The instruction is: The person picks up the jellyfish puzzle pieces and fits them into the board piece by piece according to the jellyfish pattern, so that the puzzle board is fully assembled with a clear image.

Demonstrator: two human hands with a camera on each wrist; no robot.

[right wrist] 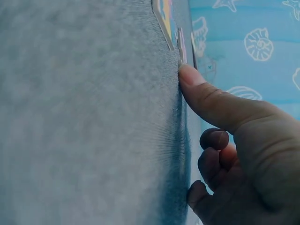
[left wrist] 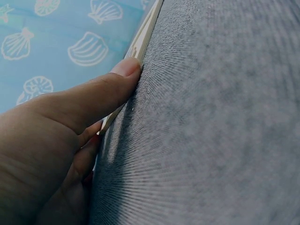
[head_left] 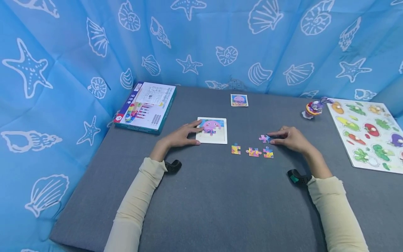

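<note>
Midway between the near and far edges of the gray tabletop (head_left: 220,196), a square puzzle tray (head_left: 217,140) lies flat, part of a pink octopus picture (head_left: 210,125) set in its upper portion and pale bare base showing below. The left hand (head_left: 183,135) rests at the tray's left side, its fingers extended over that edge and its thumb against the near left corner. To the right, the right hand (head_left: 289,138) pinches a pink-and-blue puzzle piece (head_left: 263,139) between thumb and forefinger, low over the cloth; whether that is one piece or two joined is hard to tell. Just nearer the front edge sit three loose pieces in a row: a yellow piece (head_left: 235,149), a pink-and-yellow piece (head_left: 253,152) and a blue-and-yellow piece (head_left: 268,153).

Close to the tabletop's far edge lies a small picture card (head_left: 239,100). A boxed toy set (head_left: 145,108) occupies the far left corner. Toward the far right stands a small rabbit figure (head_left: 315,107), beside a vegetable board (head_left: 366,140). Behind hangs a blue curtain (head_left: 233,31) printed with white shells and starfish.
</note>
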